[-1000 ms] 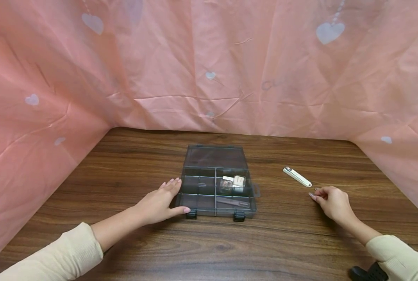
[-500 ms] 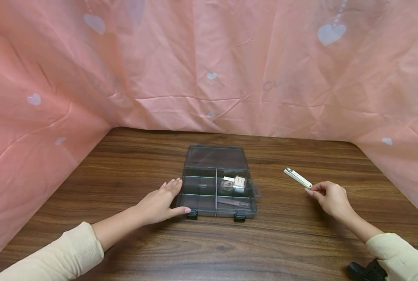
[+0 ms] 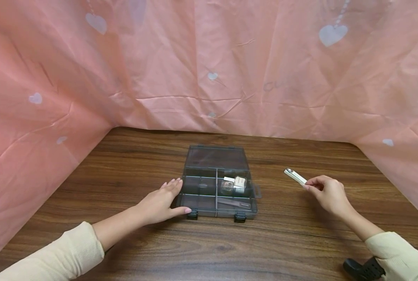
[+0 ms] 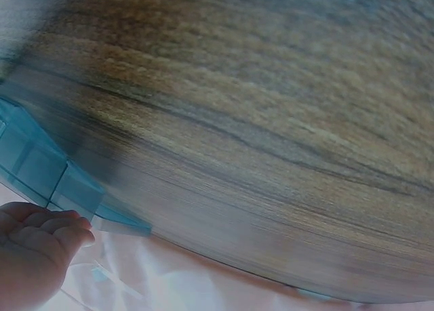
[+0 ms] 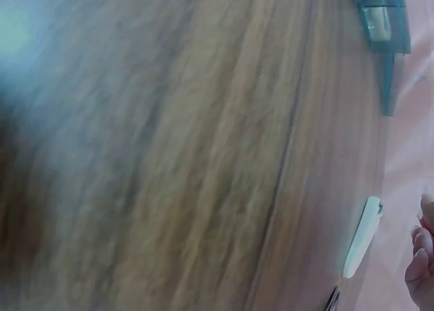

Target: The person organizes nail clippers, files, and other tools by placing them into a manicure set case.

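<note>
Your left hand (image 3: 158,205) lies along the 9 o'clock side of the box (image 3: 202,212), fingers straight and clamped on nothing, thumb at the 7 o'clock corner, probably just to steady it. Your right hand (image 3: 330,195) has the nail clipper (image 3: 295,176) pinched at its 4 o'clock end, over the bench (image 3: 142,249) at the box's 3 o'clock. Guess that leaves the rest sticking out free.

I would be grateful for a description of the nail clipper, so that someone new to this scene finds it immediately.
On the brown wooden table, find the dark see-through box and go right, to the fingertips of the right hand. The nail clipper is there, with a shiny metal far end. Unlike the slim dark piece inside the box, it is whitish.
</note>
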`<state>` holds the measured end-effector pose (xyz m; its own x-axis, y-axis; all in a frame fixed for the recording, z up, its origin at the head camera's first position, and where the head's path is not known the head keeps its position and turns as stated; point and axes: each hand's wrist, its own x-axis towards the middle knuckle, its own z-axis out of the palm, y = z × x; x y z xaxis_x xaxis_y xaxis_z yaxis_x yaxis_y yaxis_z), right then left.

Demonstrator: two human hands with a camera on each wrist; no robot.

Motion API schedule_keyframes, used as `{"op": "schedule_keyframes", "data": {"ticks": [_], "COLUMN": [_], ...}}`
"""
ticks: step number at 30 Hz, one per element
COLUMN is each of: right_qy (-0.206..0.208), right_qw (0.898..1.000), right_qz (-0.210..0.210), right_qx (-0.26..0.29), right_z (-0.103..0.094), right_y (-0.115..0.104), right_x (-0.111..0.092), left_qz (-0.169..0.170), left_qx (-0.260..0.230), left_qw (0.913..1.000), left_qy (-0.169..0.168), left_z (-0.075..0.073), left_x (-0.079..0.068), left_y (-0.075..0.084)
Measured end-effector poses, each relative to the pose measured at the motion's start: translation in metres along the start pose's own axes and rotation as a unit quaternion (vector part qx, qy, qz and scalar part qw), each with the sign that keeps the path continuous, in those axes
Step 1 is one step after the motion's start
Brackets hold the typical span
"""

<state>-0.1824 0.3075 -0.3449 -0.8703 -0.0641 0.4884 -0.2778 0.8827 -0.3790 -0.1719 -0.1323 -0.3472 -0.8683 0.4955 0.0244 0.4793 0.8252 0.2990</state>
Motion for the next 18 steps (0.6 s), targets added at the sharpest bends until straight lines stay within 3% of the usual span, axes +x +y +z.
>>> {"op": "schedule_keyframes", "data": {"ticks": [18], "right_qy": [0.027], "right_qw": [0.995], "right_qz": [-0.062], "right_qx": [0.075], "right_z": [0.019], "right_y": [-0.050], "right_x": [0.005], "left_qz": [-0.005], "left_qx": [0.001], "left_qw": [1.0000], "left_qy": [0.000], "left_z": [-0.001], "left_x": [-0.001], "left_y": [0.001]}}
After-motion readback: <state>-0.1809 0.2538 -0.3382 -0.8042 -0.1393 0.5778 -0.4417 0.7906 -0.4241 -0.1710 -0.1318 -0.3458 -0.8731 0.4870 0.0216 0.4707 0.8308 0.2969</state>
